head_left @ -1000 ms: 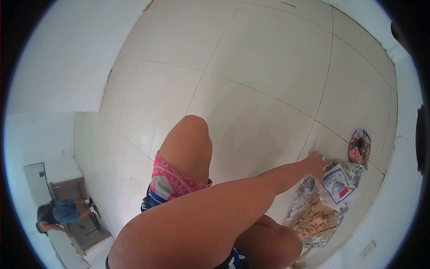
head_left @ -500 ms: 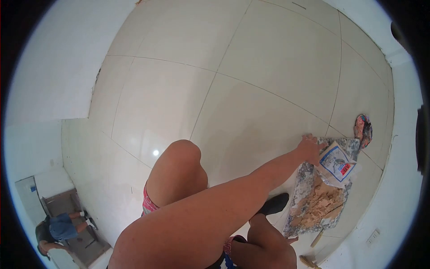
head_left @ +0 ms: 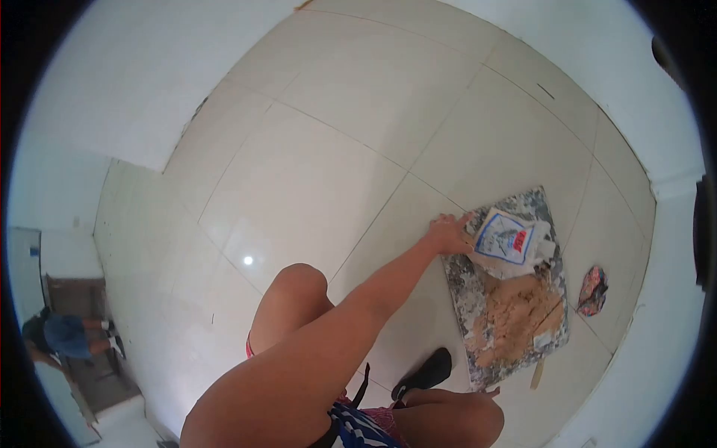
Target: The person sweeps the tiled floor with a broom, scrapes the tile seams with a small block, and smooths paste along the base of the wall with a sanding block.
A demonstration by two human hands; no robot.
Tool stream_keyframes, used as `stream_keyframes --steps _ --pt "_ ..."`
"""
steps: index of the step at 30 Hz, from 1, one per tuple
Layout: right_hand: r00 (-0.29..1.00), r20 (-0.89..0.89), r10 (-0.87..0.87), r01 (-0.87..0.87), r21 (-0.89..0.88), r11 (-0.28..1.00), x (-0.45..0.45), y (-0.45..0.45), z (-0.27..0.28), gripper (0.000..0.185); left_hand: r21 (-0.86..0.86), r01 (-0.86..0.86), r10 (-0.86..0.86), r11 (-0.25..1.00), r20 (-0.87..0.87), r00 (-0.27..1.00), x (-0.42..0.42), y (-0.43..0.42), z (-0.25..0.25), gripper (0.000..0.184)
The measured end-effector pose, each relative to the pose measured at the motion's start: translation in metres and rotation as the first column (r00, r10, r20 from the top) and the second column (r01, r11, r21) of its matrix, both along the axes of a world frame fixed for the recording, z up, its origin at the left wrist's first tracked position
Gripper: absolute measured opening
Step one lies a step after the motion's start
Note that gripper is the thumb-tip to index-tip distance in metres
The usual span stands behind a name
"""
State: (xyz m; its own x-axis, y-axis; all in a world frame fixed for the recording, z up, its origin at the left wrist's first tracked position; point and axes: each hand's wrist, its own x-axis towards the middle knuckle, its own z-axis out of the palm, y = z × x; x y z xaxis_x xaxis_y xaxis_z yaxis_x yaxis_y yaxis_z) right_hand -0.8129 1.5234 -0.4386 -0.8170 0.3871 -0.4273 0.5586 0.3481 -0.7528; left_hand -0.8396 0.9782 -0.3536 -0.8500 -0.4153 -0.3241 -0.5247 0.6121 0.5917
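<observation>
A speckled grey-and-white board [head_left: 467, 313] lies on the tiled floor at my right. On it are a spread of brown, crumbly, paste-like material [head_left: 515, 317] and a crumpled white bag [head_left: 504, 237] with a blue frame and red print. My left hand [head_left: 450, 235] is closed on the board's far left edge, beside the bag. At the board's near edge only the fingertips of my right hand [head_left: 491, 393] show; my knee hides the rest. A pale wooden handle [head_left: 537, 375] sticks out under the near edge.
A crumpled, red-patterned item [head_left: 594, 291] lies right of the board. My dark shoe [head_left: 424, 373] is close to its near left corner. White walls [head_left: 665, 246] border the floor. Another person [head_left: 67, 334] is at the far left by a brown doorway-like area.
The board, with the bag and brown material on it, has shifted left across the floor, away from the red-patterned item. My left hand has moved with it. The view has turned.
</observation>
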Motion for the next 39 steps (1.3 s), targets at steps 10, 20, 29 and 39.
stream_keyframes --steps 10,20,29,39 --pt "0.896 0.158 0.416 -0.235 -0.625 0.744 0.014 -0.076 0.047 0.069 -0.187 -0.29 0.283 0.939 -0.062 0.957 0.076 -0.053 0.1 0.115" --pt "0.604 0.25 0.757 -0.609 -0.467 0.64 -0.015 -0.033 0.081 0.069 -0.1 -0.573 0.53 0.813 -0.282 0.8 0.315 -0.084 0.075 0.11" --pt "0.792 0.368 0.487 -0.43 -0.23 0.873 -0.086 -0.005 0.07 0.061 0.111 -0.809 0.802 0.577 -0.263 0.536 0.475 0.049 0.017 0.117" --pt "0.663 0.135 0.736 -0.714 -0.181 0.676 -0.084 -0.132 0.178 0.058 0.022 -0.893 0.865 0.45 -0.259 0.43 0.474 0.038 0.041 0.118"
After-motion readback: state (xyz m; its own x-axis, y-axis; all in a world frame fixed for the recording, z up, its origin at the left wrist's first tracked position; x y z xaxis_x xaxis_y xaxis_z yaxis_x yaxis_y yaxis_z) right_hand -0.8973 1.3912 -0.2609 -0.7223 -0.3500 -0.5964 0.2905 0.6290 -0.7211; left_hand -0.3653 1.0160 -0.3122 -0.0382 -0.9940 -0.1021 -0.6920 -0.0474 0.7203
